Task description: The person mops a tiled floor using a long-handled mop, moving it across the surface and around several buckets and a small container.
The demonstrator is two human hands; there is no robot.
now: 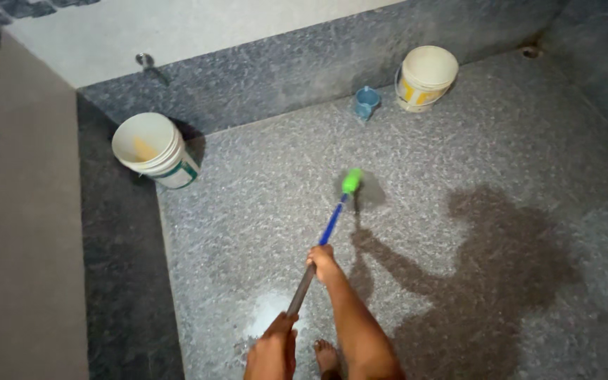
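I hold a long-handled brush with both hands. Its green head rests on the wet speckled grey floor in the middle of the view. The shaft is blue near the head and grey lower down. My right hand grips the shaft where blue meets grey. My left hand grips the grey end closer to me. My bare foot shows beneath my right arm.
A white bucket stands at the left by the wall corner. Another white bucket and a small blue mug stand at the far wall. A tap juts from the wall. A floor drain lies at the far right corner.
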